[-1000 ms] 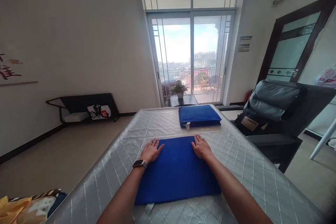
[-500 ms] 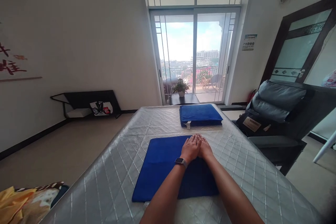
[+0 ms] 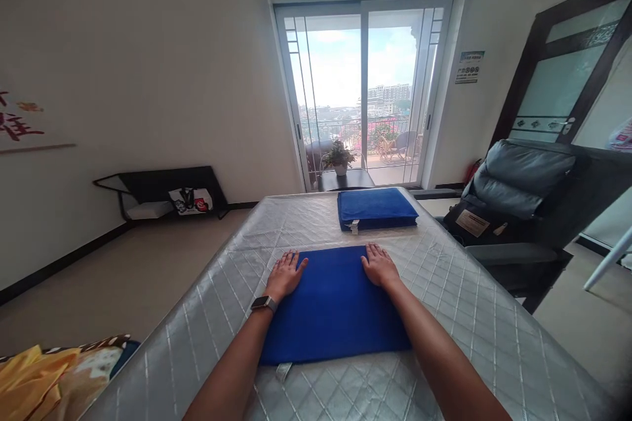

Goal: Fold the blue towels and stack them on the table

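Note:
A folded blue towel [image 3: 336, 309] lies flat on the silver quilted mattress [image 3: 212, 335], with a small white label at its near edge. My left hand [image 3: 286, 274], a watch on its wrist, rests palm down on the towel's far left corner with fingers outstretched. On the far right corner, my right hand [image 3: 379, 264] also lies flat, thumb spread toward the middle. Neither hand grips anything. Beyond them sits a neat stack of folded blue towels [image 3: 378, 207], a white tag hanging from its front left.
To the right stands a dark recliner [image 3: 523, 191] with a black bag on its seat. Yellow and patterned cloth [image 3: 44, 375] is heaped at the lower left. A potted plant [image 3: 340, 156] stands on a small table by the glass door. A black rack [image 3: 168, 191] is against the left wall.
My hands were together at the towel's far right part. The left hand has slid across to the far left corner; the right stays near the right corner, now flat and apart.

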### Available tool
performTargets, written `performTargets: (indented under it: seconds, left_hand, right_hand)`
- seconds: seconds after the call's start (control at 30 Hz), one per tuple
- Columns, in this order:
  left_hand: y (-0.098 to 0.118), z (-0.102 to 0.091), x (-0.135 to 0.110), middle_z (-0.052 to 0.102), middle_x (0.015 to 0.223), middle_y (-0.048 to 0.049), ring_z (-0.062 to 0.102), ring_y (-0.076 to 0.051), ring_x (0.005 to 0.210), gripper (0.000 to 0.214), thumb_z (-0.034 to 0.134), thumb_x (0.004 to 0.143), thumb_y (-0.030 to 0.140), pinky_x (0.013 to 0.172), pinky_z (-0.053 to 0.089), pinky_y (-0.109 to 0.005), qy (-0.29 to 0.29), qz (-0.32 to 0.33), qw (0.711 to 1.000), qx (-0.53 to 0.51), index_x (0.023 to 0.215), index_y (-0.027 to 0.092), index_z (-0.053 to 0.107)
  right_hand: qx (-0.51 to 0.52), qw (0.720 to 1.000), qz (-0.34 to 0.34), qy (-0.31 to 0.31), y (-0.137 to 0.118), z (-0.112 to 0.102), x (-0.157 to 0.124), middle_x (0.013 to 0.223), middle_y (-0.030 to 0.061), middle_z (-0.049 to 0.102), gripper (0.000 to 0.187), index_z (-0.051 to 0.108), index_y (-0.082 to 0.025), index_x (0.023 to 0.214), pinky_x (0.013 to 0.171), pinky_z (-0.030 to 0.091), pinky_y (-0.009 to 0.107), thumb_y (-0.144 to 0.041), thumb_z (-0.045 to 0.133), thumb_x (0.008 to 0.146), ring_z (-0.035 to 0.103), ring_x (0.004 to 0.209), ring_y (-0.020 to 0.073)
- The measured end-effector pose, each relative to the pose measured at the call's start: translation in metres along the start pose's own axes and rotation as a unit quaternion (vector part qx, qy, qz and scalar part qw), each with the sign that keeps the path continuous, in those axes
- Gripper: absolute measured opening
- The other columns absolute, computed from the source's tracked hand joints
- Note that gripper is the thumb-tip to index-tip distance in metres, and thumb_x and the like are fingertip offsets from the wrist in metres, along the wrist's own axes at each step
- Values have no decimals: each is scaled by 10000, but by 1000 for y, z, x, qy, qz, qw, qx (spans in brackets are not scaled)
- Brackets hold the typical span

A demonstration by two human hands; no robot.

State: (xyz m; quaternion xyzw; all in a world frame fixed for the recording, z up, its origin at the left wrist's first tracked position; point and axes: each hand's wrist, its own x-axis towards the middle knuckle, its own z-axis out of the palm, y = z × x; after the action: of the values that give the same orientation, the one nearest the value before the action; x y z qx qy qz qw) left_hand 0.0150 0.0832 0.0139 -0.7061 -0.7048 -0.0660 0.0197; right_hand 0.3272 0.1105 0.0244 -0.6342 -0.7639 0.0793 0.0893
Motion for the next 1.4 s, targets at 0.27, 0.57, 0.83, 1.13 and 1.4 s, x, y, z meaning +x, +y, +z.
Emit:
performTargets:
  seconds: [0.27, 0.57, 0.83, 1.13, 1.4]
  left_hand:
    - [3, -5, -4, 252, 1614, -167, 218, -292, 1499, 797, 126, 984, 646, 1204, 212, -475, 7, -9, 1000, -12, 1540, 105, 308]
    - [2, -5, -4, 250, 1616, -159, 216, -287, 1499, 763, 155, 997, 610, 1205, 205, -466, 12, -1, 1000, 2, 1538, 93, 307]
    - [20, -22, -19, 348, 1570, -199, 234, -300, 1494, 659, 236, 1009, 472, 1221, 159, -489, 114, -20, 990, 85, 1451, 36, 455]
    - [161, -19, -51, 401, 1558, -113, 302, -249, 1474, 580, 227, 1029, 472, 1217, 251, -449, 102, 192, 976, -16, 1454, 177, 488]
    - [163, -2, -46, 344, 1578, -124, 268, -247, 1484, 654, 173, 1026, 543, 1211, 257, -479, 31, 174, 984, -34, 1520, 166, 376]
  right_hand:
    - [-23, 999, -3, 22, -7, -8, -4, 1629, 106, 211, 663, 249, -49, 1560, 1217, 61, 377, -391, 218, 992, 157, 1509, 206]
    - [-8, 1000, -1, -5, -18, -9, -46, 1628, 93, 208, 667, 261, -59, 1558, 1212, 119, 415, -410, 197, 995, 161, 1509, 224]
    - [28, 1000, 2, 3, -18, -3, -59, 1643, 60, 143, 678, 198, -86, 1577, 1225, 57, 396, -445, 154, 1004, 97, 1519, 192]
    - [29, 999, -22, 17, -12, 3, -58, 1638, 95, 147, 653, 232, -68, 1568, 1223, 81, 415, -374, 231, 990, 106, 1519, 223]
    - [23, 999, -22, 19, -12, 2, -58, 1632, 95, 177, 655, 246, -65, 1565, 1220, 89, 401, -393, 198, 1000, 124, 1516, 221]
